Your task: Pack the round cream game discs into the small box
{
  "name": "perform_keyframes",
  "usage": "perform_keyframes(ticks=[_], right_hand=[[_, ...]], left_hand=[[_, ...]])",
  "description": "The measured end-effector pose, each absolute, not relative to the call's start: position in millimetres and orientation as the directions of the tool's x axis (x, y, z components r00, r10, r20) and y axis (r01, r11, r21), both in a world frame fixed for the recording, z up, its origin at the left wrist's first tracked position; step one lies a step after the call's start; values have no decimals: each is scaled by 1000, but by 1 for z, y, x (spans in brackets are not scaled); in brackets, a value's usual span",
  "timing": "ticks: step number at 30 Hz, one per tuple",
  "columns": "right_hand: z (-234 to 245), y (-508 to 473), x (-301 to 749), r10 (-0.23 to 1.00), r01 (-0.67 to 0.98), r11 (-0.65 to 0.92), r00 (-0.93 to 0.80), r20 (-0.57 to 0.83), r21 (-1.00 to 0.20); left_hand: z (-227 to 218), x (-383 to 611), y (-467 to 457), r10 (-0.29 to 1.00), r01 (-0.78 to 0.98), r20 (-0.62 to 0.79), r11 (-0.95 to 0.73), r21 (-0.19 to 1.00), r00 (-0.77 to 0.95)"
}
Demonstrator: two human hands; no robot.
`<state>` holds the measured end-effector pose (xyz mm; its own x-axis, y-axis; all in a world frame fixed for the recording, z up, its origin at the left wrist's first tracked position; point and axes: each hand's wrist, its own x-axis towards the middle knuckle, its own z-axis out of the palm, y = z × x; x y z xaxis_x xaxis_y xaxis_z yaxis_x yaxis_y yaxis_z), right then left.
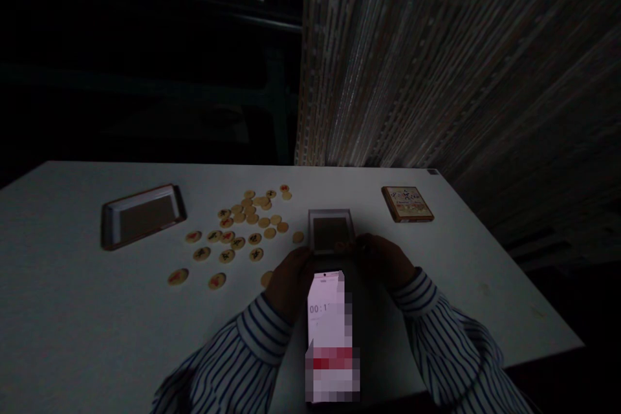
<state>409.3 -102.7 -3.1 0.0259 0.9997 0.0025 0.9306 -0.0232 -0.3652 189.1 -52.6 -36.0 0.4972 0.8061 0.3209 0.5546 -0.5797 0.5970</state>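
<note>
My left hand and my right hand are at the near edge of a small open box on the white table. Both hands look closed, with fingertips at the box rim; the right fingers pinch a small round piece. Several round wooden game pieces with red or dark marks lie scattered left of the box. A lit phone showing a timer lies between my striped sleeves. The scene is very dark.
A long dark tray or lid lies at the left. A square printed box lid sits at the far right. A ribbed curtain or wall rises behind the table's back edge.
</note>
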Motion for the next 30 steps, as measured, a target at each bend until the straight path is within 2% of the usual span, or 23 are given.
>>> perform_keyframes(ticks=[14, 24, 26, 30], right_hand=[[-2, -99, 406, 995, 934, -98, 85, -51, -343], [0, -102, 406, 994, 919, -101, 109, -2, -381], [-1, -104, 408, 991, 914, -105, 127, 31, -391], [-10, -105, 413, 980, 909, -8, 89, 176, -416]], left_hand=[[-32, 192, -52, 821, 583, 291, -559, 590, 492], [-27, 188, -52, 833, 570, 299, -540, 620, 465], [-20, 182, -52, 841, 564, 307, -531, 633, 446], [-6, 163, -50, 872, 561, 330, -486, 670, 362]])
